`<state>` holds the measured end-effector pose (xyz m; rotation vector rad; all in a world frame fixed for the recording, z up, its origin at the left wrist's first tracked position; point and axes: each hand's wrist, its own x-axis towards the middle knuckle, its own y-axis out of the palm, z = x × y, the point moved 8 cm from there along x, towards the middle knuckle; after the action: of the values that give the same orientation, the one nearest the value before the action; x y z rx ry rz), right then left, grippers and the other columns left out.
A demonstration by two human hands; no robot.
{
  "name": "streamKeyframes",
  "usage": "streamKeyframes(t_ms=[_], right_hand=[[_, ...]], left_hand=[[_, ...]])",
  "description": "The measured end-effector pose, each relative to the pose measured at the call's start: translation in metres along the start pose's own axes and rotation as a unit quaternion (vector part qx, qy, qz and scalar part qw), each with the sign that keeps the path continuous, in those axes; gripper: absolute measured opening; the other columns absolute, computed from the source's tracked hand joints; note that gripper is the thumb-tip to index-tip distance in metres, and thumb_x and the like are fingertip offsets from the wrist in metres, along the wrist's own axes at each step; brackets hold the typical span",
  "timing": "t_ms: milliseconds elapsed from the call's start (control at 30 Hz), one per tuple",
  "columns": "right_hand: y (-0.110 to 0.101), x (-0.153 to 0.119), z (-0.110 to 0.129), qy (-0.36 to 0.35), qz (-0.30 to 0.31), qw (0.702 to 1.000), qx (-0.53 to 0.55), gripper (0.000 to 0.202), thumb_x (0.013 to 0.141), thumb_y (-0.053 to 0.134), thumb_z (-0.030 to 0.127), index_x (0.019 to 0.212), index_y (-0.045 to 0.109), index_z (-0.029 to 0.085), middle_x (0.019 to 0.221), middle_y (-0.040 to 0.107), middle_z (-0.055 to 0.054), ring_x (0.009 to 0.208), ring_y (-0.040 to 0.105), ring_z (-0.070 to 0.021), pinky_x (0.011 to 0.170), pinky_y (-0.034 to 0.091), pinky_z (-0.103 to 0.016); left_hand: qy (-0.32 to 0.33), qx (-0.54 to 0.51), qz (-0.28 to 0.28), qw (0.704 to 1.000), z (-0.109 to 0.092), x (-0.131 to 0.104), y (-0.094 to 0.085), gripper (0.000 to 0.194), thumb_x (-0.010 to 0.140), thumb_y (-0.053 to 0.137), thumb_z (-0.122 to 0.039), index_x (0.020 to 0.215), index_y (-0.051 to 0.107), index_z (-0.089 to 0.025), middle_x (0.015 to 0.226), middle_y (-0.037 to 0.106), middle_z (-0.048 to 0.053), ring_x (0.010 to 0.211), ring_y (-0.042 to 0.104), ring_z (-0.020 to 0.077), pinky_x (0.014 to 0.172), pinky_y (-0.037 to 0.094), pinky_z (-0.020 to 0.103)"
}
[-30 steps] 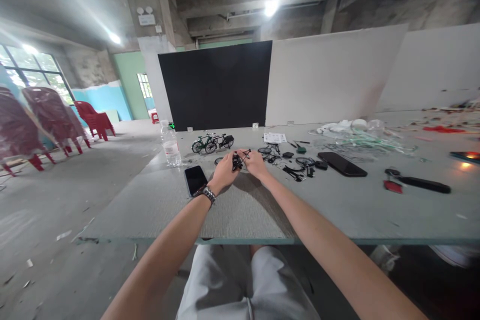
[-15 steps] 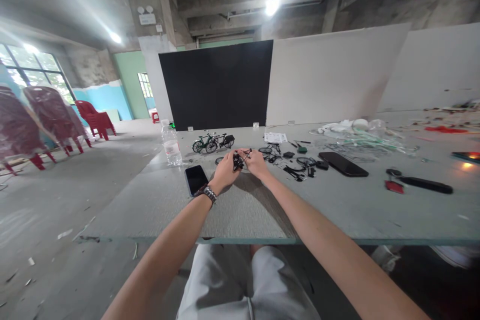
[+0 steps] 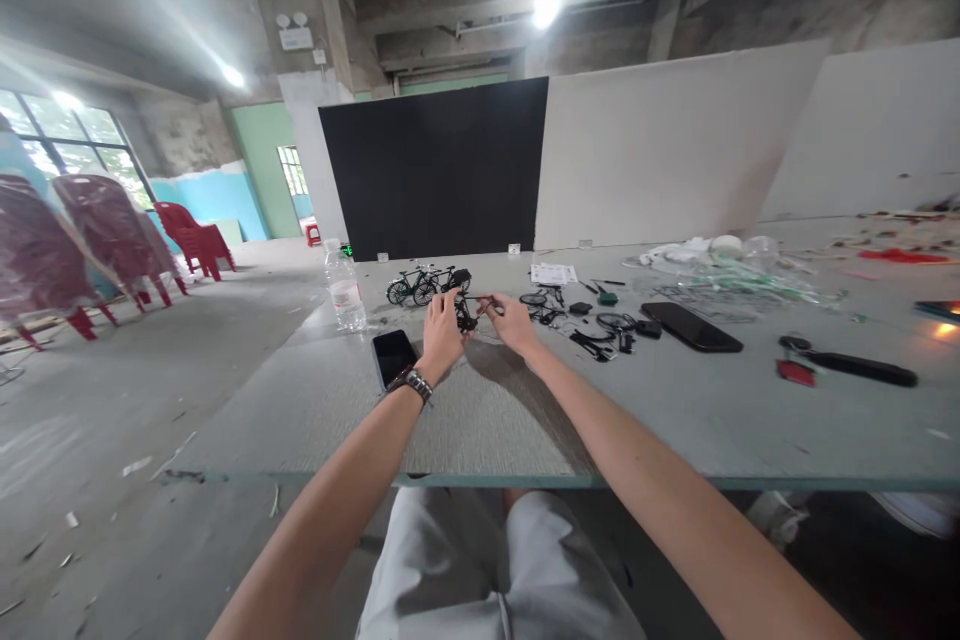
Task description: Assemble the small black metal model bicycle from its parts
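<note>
Between my hands is a small black model bicycle part (image 3: 468,316), partly hidden by fingers. My left hand (image 3: 442,328) is closed on its left side, fingers upright. At its right side, my right hand (image 3: 508,319) pinches a thin dark piece of it. Just behind my left hand stand small model bicycles (image 3: 418,286), at least one of them green. To the right of my right hand lie loose black bicycle parts (image 3: 546,302), with a small wheel (image 3: 615,322) and thin dark pieces (image 3: 592,346) farther over.
A water bottle (image 3: 345,288) and a phone (image 3: 393,356) are left of my hands. Rightward lie another phone (image 3: 691,326), a black-handled tool (image 3: 862,367), a red piece (image 3: 795,374) and clear plastic wrapping (image 3: 750,280). A printed sheet (image 3: 553,274) lies near the black panel (image 3: 442,170).
My left hand has turned more upright, with its fingers raised at the part's left. My right hand has shifted slightly and pinches the right side. The held part has turned.
</note>
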<state>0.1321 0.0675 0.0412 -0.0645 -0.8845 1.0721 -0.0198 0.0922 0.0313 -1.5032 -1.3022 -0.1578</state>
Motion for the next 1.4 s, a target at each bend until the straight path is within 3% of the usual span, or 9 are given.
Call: streamKeyframes(t_ms=[100,200,333,433,667,833,1067,1400], right_hand=[[-0.007,0.002,-0.009,0.031,-0.027,0.999,0.01,0.054,0.096,0.045,0.062,0.091,0.074,0.017,0.087,0.078,-0.011,0.083,0.071,-0.0263,0.081,0.052,-0.035],[-0.011,0.001,-0.011,0.053,-0.049,0.997,0.027,0.062,0.097,0.037,0.067,0.098,0.073,0.016,0.082,0.077,-0.011,0.078,0.07,-0.0247,0.076,0.052,-0.033],[-0.009,-0.002,0.001,0.049,-0.04,0.995,0.074,0.059,0.093,0.046,0.07,0.1,0.073,0.017,0.08,0.076,-0.01,0.078,0.07,-0.0243,0.074,0.052,-0.032],[-0.008,-0.003,0.009,0.038,-0.03,0.995,0.091,0.054,0.087,0.058,0.068,0.096,0.072,0.017,0.077,0.074,-0.009,0.074,0.069,-0.0241,0.071,0.051,-0.032],[-0.019,-0.002,-0.005,0.066,-0.084,0.991,0.077,0.049,0.089,0.054,0.065,0.082,0.069,0.018,0.073,0.072,-0.01,0.07,0.067,-0.024,0.07,0.05,-0.034],[-0.02,0.001,-0.01,0.072,-0.093,0.99,0.071,0.047,0.089,0.055,0.063,0.085,0.069,0.019,0.071,0.071,-0.008,0.07,0.066,-0.024,0.07,0.049,-0.034],[-0.011,-0.003,0.003,0.042,-0.046,0.997,0.042,0.046,0.087,0.061,0.058,0.11,0.068,0.018,0.08,0.073,-0.006,0.075,0.068,-0.0226,0.071,0.049,-0.032],[0.017,-0.008,0.013,0.03,0.111,0.987,0.11,0.054,0.089,0.054,0.069,0.091,0.069,0.017,0.075,0.067,-0.004,0.068,0.061,-0.0179,0.067,0.045,-0.029]], left_hand=[[-0.017,-0.001,-0.012,1.0,0.003,0.001,0.0,0.077,0.08,0.08,-0.029,0.142,0.036,-0.02,0.134,0.047,0.017,0.132,0.044,0.0339,0.109,0.039,0.045],[-0.037,0.0,-0.02,0.999,0.006,0.001,0.001,0.081,0.08,0.081,-0.042,0.142,0.036,-0.02,0.132,0.047,0.017,0.132,0.045,0.0351,0.109,0.038,0.046],[-0.069,0.007,-0.017,0.997,0.009,0.0,0.002,0.083,0.081,0.079,-0.048,0.145,0.035,-0.021,0.132,0.046,0.017,0.131,0.046,0.0359,0.107,0.04,0.046],[-0.083,0.003,-0.001,0.997,0.01,0.0,0.004,0.084,0.08,0.08,-0.047,0.147,0.036,-0.02,0.132,0.046,0.018,0.13,0.046,0.0363,0.108,0.039,0.047],[-0.061,-0.051,0.056,0.995,0.011,0.0,0.017,0.093,0.078,0.081,-0.033,0.153,0.028,-0.021,0.142,0.043,0.019,0.138,0.041,0.0372,0.111,0.038,0.049],[-0.056,-0.045,0.057,0.996,0.012,0.0,0.019,0.076,0.076,0.079,-0.025,0.142,0.041,-0.019,0.14,0.046,0.017,0.137,0.045,0.0339,0.11,0.04,0.043],[-0.121,-0.056,0.01,0.991,0.019,0.0,0.009,0.061,0.081,0.075,-0.024,0.131,0.043,-0.016,0.136,0.046,0.018,0.131,0.05,0.0311,0.107,0.041,0.04],[-0.134,-0.069,0.002,0.989,0.02,-0.003,0.005,0.059,0.081,0.076,-0.018,0.129,0.042,-0.016,0.132,0.045,0.018,0.131,0.049,0.0313,0.106,0.04,0.04]])
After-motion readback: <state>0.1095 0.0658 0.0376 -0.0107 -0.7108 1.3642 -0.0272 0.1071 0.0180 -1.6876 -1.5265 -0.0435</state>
